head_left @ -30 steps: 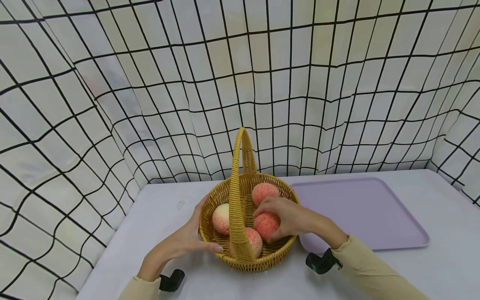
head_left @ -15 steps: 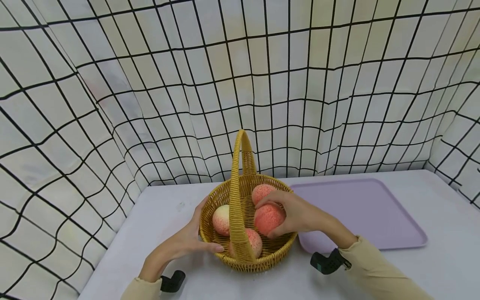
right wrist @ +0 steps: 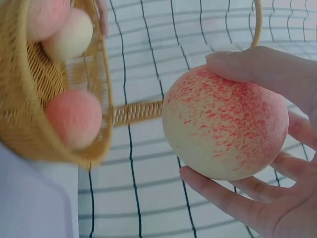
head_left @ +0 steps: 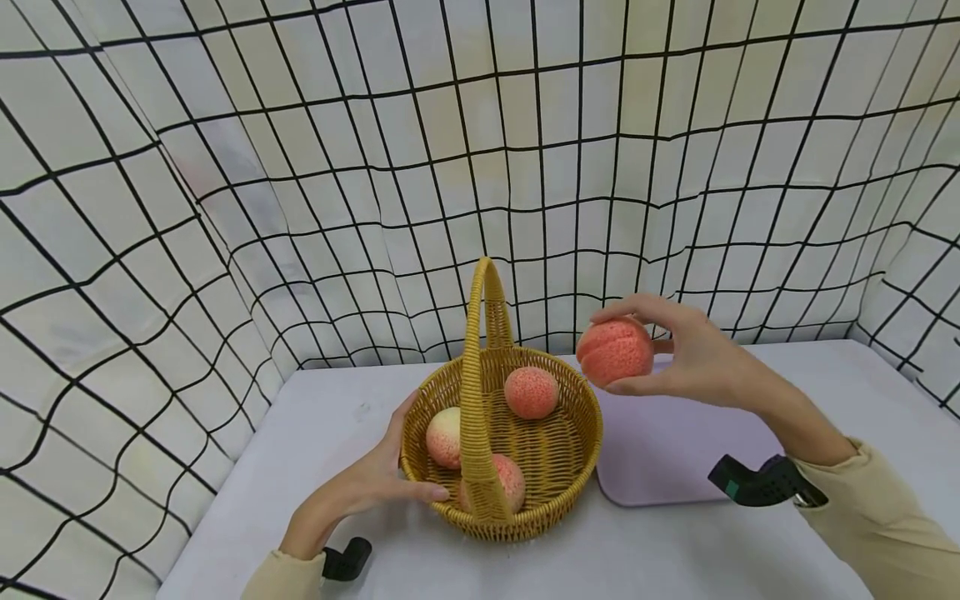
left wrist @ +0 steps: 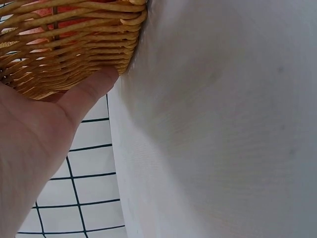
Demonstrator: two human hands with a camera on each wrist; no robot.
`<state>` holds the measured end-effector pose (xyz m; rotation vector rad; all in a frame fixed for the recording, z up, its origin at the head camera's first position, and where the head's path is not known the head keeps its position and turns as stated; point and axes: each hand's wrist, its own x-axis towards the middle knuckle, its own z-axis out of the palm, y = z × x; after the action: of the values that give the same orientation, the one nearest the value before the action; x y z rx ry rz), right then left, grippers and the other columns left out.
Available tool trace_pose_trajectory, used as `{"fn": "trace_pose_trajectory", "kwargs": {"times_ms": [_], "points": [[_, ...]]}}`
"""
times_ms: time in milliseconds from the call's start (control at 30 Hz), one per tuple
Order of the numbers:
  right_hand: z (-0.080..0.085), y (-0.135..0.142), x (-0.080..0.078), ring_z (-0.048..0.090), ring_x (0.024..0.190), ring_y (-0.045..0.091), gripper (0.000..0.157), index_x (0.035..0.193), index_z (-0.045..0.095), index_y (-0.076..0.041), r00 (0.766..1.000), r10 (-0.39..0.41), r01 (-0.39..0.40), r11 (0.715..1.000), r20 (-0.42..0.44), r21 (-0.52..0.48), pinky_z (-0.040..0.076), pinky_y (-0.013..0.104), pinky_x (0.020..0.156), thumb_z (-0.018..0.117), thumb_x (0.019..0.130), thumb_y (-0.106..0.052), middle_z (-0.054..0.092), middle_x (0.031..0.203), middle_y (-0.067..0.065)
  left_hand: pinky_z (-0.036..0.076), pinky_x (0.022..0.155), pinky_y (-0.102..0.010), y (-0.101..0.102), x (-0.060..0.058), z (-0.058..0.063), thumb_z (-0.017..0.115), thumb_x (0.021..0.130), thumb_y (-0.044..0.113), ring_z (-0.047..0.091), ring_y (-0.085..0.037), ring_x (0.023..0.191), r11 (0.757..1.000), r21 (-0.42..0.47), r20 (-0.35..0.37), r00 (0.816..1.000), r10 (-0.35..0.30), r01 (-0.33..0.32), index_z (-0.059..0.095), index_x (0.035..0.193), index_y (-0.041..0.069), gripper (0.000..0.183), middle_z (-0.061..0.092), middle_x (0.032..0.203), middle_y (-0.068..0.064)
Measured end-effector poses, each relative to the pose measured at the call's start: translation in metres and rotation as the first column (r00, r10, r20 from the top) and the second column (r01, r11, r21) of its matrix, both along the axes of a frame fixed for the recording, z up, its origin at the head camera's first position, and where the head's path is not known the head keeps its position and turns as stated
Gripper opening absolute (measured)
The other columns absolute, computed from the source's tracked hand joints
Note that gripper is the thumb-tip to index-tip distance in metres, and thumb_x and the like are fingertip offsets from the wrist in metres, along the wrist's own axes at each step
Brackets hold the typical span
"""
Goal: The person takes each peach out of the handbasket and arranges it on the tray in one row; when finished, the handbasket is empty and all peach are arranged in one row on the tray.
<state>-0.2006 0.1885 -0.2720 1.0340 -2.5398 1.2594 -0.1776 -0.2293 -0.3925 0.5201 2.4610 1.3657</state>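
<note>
A pink peach with a crease down its side is held in my right hand, above the right rim of the wicker basket. In the right wrist view, my thumb lies on one side of this cream and red-speckled peach, with fingers opposite. My left hand rests against the basket's left outer wall, thumb along its front; the left wrist view shows that thumb touching the weave. Inside the basket lie a red peach, a cream-topped peach and another peach partly behind the handle.
A tall arched handle rises over the basket. Right of it lies a lilac tray on the white table, partly under my right arm. White walls with black grid lines stand at the back and sides.
My right hand has lifted one peach out of the basket and moved it up and to the right. The left hand and the basket have hardly moved.
</note>
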Motion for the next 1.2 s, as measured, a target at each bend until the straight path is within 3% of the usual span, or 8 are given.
{"fn": "trace_pose_trajectory", "kwargs": {"times_ms": [200,300,500,733,933,1100,1200], "points": [[-0.014,0.019,-0.013,0.061,0.112,0.028,0.063,0.134,0.064,-0.010,0.997,-0.070,0.069,0.997,0.037,0.022,0.062,0.039,0.084,0.093,0.078,-0.011,0.063,0.132,0.007,0.015,0.119,-0.074,-0.001,-0.001,0.000,0.092,0.078,0.034,0.013,-0.049,0.156,1.000,0.006,-0.010,1.000,-0.014,0.014,-0.014,0.167,0.018,0.139,0.007,0.171,-0.025],[-0.032,0.026,-0.021,0.060,0.110,0.031,0.063,0.133,0.064,-0.008,0.994,-0.094,0.091,0.995,0.061,0.051,0.061,0.040,0.080,0.093,0.077,-0.010,0.063,0.132,0.011,0.016,0.118,-0.074,-0.001,-0.001,-0.001,0.092,0.079,0.035,0.013,-0.049,0.156,1.000,0.009,-0.011,1.000,-0.018,0.018,-0.014,0.167,0.018,0.139,0.006,0.171,-0.025],[-0.074,0.030,-0.030,0.062,0.110,0.034,0.060,0.124,0.068,-0.005,0.996,-0.084,0.086,0.986,-0.017,0.145,0.060,0.039,0.077,0.096,0.071,-0.010,0.068,0.123,0.012,0.018,0.120,-0.071,0.001,-0.003,-0.003,0.092,0.079,0.035,0.015,-0.048,0.156,0.999,0.029,-0.010,1.000,-0.026,0.027,-0.014,0.167,0.017,0.139,0.006,0.171,-0.024],[-0.108,0.023,-0.040,0.062,0.115,0.036,0.058,0.125,0.068,-0.003,0.996,-0.064,0.052,0.982,0.058,0.179,0.059,0.042,0.084,0.093,0.073,-0.012,0.068,0.125,0.012,0.016,0.120,-0.071,0.000,-0.002,-0.003,0.092,0.079,0.036,0.012,-0.048,0.157,0.999,0.031,0.003,1.000,-0.018,0.018,-0.015,0.166,0.018,0.140,0.004,0.172,-0.023],[-0.119,0.023,-0.042,0.062,0.114,0.035,0.064,0.129,0.067,-0.001,0.996,-0.053,0.041,0.986,0.072,0.161,0.058,0.040,0.082,0.095,0.073,-0.015,0.067,0.128,0.015,0.016,0.120,-0.071,0.001,-0.001,-0.004,0.092,0.079,0.038,0.012,-0.048,0.157,1.000,0.018,0.018,1.000,-0.007,0.007,-0.015,0.166,0.018,0.140,0.006,0.171,-0.025],[-0.119,0.027,-0.041,0.059,0.116,0.038,0.072,0.135,0.062,0.000,0.983,-0.015,-0.001,0.996,0.183,0.085,0.058,0.037,0.081,0.095,0.072,-0.009,0.062,0.135,0.020,0.016,0.120,-0.072,0.001,-0.001,-0.003,0.092,0.078,0.037,0.012,-0.048,0.157,1.000,0.017,0.008,1.000,-0.009,0.009,-0.015,0.166,0.018,0.140,0.004,0.171,-0.024],[-0.119,0.027,-0.041,0.059,0.115,0.037,0.073,0.136,0.061,0.000,0.980,-0.014,0.001,0.998,0.200,0.067,0.058,0.035,0.079,0.094,0.071,-0.007,0.061,0.136,0.020,0.016,0.120,-0.072,0.000,-0.002,-0.004,0.092,0.078,0.036,0.012,-0.047,0.157,1.000,0.016,0.001,1.000,-0.010,0.010,-0.014,0.166,0.018,0.139,0.003,0.171,-0.023]]}}
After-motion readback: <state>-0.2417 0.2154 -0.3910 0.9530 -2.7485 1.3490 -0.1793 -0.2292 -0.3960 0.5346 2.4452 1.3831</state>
